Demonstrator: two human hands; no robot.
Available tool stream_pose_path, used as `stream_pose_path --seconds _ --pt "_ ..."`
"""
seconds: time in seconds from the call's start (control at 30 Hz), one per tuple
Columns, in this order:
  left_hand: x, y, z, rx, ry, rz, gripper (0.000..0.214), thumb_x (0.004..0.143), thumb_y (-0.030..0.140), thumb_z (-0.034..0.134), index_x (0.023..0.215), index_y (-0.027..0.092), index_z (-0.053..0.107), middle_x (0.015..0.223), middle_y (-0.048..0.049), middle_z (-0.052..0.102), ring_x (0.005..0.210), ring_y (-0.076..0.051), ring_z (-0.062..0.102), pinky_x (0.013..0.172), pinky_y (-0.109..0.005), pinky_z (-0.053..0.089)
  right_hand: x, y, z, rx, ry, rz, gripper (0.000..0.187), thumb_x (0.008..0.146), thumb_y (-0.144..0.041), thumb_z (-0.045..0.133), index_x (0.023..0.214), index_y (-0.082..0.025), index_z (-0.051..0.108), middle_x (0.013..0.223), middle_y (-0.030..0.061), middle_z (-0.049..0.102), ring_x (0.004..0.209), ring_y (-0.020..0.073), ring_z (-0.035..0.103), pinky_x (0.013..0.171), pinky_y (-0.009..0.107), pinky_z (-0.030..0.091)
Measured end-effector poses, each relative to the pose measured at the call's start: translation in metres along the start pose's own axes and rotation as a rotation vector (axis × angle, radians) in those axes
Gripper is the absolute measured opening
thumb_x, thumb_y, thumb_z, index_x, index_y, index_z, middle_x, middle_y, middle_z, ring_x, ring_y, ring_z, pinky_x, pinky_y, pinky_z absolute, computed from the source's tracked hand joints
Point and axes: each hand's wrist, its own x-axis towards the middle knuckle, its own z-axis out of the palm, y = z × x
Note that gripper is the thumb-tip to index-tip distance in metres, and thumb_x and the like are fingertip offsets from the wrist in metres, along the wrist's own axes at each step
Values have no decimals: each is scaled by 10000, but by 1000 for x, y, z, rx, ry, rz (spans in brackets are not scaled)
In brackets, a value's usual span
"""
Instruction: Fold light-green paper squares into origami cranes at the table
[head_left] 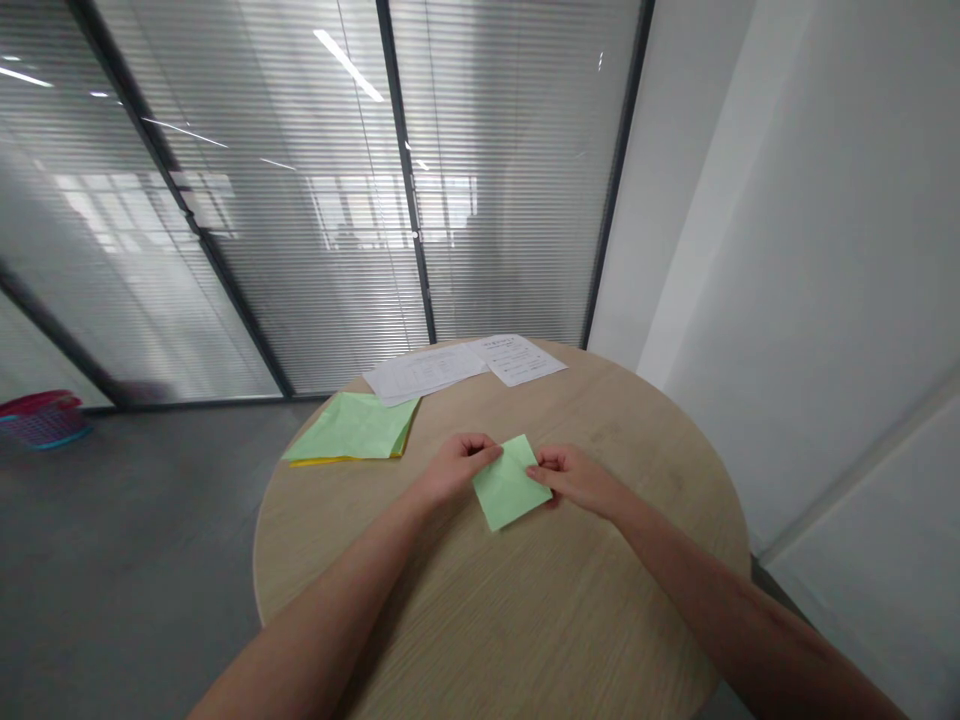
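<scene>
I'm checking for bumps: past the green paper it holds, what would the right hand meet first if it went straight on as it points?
Probably the left hand, holding the opposite side of the paper, though depth is unclear here.

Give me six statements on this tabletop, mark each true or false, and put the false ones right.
1. The left hand and the right hand both hold the small green paper. True.
2. Printed sheets lie near the far edge of the table. True.
3. The table has a square top. False: its edge is curved.
4. A strip of yellow shows along the edge of the larger green paper. True.
5. The larger green paper lies to the right of the right hand. False: it lies to the left of the left hand.
6. The printed sheets touch the small green paper. False: they lie apart from it.
</scene>
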Motion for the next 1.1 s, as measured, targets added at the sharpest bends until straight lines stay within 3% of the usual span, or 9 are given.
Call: stream_pose_path --seconds 0.23,0.43,0.73,0.87,0.97,1.1 --pt "-1 -3 6 13 -43 -2 312 773 431 586 703 136 659 609 2 549 555 -111 452 511 -221 339 1 -1 1 9 -18 -65 297 782 -429 628 882 -154 673 822 55 681 677 155 593 611 259 436" --pt "-1 -1 6 34 12 3 292 777 412 579 720 141 668 645 -10 581 587 -126 477 531 -230 363 1 3 1 -83 -71 -23 286 800 -420 609 749 -141 645 645 29 615 536 123 524 503 230 377" --pt "-1 2 5 96 18 34 313 772 429 574 749 132 668 674 -13 602 607 -124 498 564 -233 383 1 3 0 -127 -46 -26 245 789 -380 610 731 -142 622 661 30 615 554 116 531 505 216 392" --pt "1 0 2 91 76 55 289 768 408 579 728 132 654 674 -6 594 614 -122 499 576 -236 387 0 1 3 -40 -65 -13 197 772 -318 610 879 -154 628 746 42 649 576 127 568 490 222 438" --pt "4 -3 -2 82 147 49 293 766 420 593 753 134 654 686 -6 601 623 -125 507 582 -240 390 2 3 1 39 -16 -28 344 746 -271 627 1075 -180 589 809 40 666 604 140 600 511 246 483" --pt "6 -6 -5 55 175 46 306 775 441 597 773 140 648 685 -3 599 611 -120 509 564 -233 391 4 5 -3 64 57 -24 408 748 -271 636 1139 -176 566 734 17 653 542 130 598 546 277 507"
